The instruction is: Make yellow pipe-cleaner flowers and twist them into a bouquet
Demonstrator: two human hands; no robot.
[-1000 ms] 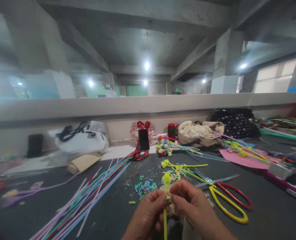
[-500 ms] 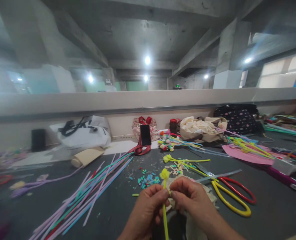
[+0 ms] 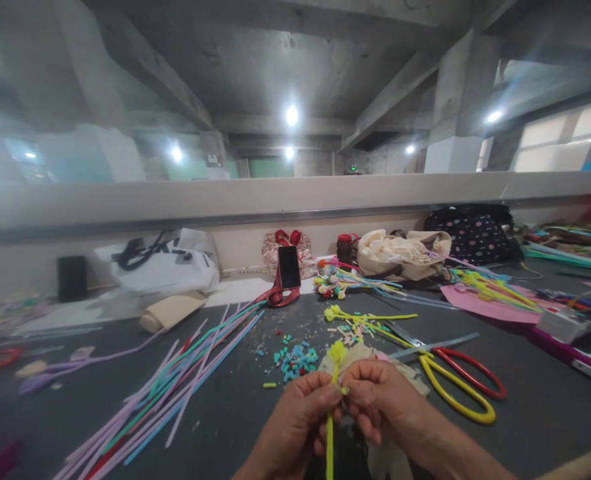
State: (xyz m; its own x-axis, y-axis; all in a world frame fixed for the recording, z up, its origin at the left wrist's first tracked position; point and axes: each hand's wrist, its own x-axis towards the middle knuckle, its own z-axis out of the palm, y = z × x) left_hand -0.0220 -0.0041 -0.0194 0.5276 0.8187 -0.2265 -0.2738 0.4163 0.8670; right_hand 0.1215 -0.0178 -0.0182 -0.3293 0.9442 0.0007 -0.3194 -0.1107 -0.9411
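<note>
My left hand pinches the stem of a yellow pipe-cleaner flower between thumb and fingers. The flower's head stands upright above the fingertips and its stem runs down below them. Close beside it, my right hand is closed in a pinch at a tiny yellowish piece touching the stem; whether this piece belongs to the flower I cannot tell. Beyond the hands lie small cut pipe-cleaner pieces in blue and red. Another yellow pipe-cleaner flower rests behind them.
Scissors with red and yellow handles lie right of my hands. Long pipe cleaners spread at the left. A phone leans against a patterned pouch at the back. A cream cloth bag and a pink sheet are farther right.
Both hands and the flower have shifted slightly right and a little lower. The flower's head now tilts a bit right. My right hand's lower fingers have opened out somewhat; both pinches stay closed.
</note>
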